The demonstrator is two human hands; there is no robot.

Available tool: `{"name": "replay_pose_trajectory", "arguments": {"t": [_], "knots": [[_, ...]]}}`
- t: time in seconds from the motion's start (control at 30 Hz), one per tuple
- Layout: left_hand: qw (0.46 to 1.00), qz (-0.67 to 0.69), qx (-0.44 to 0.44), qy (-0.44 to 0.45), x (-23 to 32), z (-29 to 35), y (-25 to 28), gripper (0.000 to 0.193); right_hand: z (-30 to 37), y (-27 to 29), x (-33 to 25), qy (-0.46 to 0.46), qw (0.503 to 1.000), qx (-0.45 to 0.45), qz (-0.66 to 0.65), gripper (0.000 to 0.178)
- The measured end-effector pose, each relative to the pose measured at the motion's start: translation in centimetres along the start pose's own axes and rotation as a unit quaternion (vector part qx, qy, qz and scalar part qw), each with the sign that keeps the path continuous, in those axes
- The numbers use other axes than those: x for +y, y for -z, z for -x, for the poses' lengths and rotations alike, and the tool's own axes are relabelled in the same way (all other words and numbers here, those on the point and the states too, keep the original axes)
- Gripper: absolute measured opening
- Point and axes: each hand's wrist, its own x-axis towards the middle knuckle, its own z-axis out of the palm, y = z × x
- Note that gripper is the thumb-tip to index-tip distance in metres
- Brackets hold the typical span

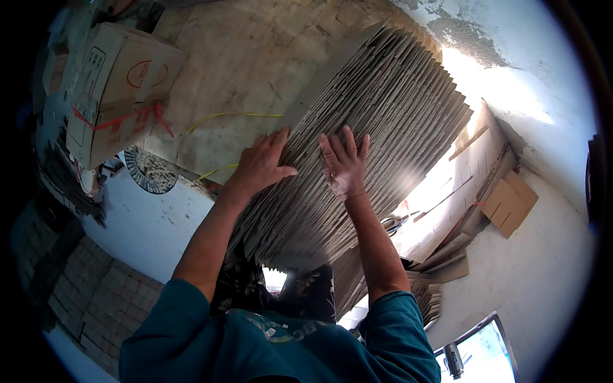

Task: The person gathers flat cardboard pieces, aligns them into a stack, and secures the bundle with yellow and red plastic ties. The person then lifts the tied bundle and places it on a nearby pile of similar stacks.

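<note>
A large stack of thin grey-brown cardboard sheets (389, 108) leans in front of me, its many edges fanned like steps. My left hand (262, 163) rests against the stack's left side, fingers stretched and thumb spread over the edges. Over the middle of the sheets is my right hand (345, 163), fingers apart and nothing held; whether it presses on the edges I cannot tell. A yellow strap (236, 115) runs across the board and passes out of sight at the stack's left side.
A cardboard box (121, 89) tied with red string stands at the far left on a wooden board (223, 64). Scissors (396, 223) lie right of the stack. Folded cardboard pieces (509, 203) lean by the right wall. A round ribbed object (150, 171) sits below the board's left edge.
</note>
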Motion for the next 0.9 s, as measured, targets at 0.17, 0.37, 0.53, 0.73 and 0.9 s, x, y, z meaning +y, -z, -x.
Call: {"name": "replay_pose_trajectory", "arguments": {"t": [0.17,0.37,0.53,0.73,0.9], "knots": [[0.996,0.085,-0.025,0.010,-1.4,0.1,-0.1,0.075,0.1,-0.1,0.1,0.000,1.000,0.002,-0.010,0.059],[0.997,-0.004,-0.018,0.074,-0.3,0.1,0.8,0.077,0.2,-0.2,0.2,-0.001,1.000,-0.002,-0.005,0.057],[0.996,-0.015,0.082,-0.017,-1.2,0.4,-2.0,0.068,-0.1,0.3,-0.2,-0.007,1.000,-0.018,-0.022,0.054],[0.991,-0.041,0.128,-0.028,-1.1,-0.4,-2.4,0.051,0.0,0.1,0.1,0.002,1.000,0.001,-0.009,0.056],[0.993,-0.064,0.079,-0.055,1.1,-0.8,-2.5,0.035,0.0,-0.3,0.1,0.006,1.000,0.021,-0.006,0.056]]}}
